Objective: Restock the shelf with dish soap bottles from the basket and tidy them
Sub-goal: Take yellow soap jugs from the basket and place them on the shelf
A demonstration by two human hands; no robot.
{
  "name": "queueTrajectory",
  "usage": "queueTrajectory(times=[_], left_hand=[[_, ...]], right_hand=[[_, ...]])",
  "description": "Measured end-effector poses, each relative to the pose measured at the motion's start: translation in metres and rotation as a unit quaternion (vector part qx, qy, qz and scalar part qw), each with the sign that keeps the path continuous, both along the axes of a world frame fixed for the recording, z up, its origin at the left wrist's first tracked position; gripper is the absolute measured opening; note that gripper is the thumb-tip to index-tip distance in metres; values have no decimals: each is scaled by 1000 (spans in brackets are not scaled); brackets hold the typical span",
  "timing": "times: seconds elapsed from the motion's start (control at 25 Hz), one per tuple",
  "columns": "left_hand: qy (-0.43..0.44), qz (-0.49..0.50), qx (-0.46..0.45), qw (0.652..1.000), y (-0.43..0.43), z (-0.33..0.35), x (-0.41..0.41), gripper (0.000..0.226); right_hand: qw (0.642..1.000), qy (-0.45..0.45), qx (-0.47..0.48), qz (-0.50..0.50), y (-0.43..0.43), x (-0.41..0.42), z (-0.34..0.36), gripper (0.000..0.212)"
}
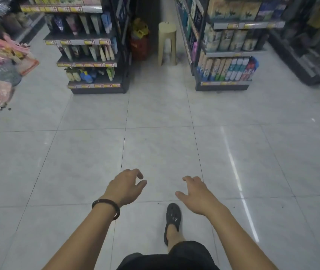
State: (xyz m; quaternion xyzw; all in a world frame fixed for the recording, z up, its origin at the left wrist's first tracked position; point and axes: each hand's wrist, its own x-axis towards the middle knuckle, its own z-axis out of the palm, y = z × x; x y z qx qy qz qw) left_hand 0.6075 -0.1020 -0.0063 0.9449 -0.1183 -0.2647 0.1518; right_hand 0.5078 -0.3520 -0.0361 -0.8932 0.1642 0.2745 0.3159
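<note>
My left hand (126,185), with a dark bracelet at the wrist, and my right hand (195,191) hang in front of me over the grey tiled floor, fingers apart, both holding nothing. Far ahead, in the aisle between two shelf units, a red basket (139,48) stands on the floor with yellow items piled in it. What those items are is too blurred to tell. No dish soap bottle is near either hand.
A dark shelf unit (95,55) with tubes and bottles stands ahead left, another (226,61) with boxed goods ahead right. A pale plastic stool (167,42) stands in the aisle beside the basket. Hanging goods (1,61) crowd the left edge. My foot (172,217) is below the hands.
</note>
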Motion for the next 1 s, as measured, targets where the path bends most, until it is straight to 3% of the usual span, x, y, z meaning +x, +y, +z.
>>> queueTrajectory(times=[0.44,1.0], left_hand=[[-9,50,16,999,-93,14,259,34],[-20,-27,17,999,-208,13,708,36]], right_hand=[[999,4,7,52,-120,291,10,64],[999,28,-28,24,-214,707,17,70]])
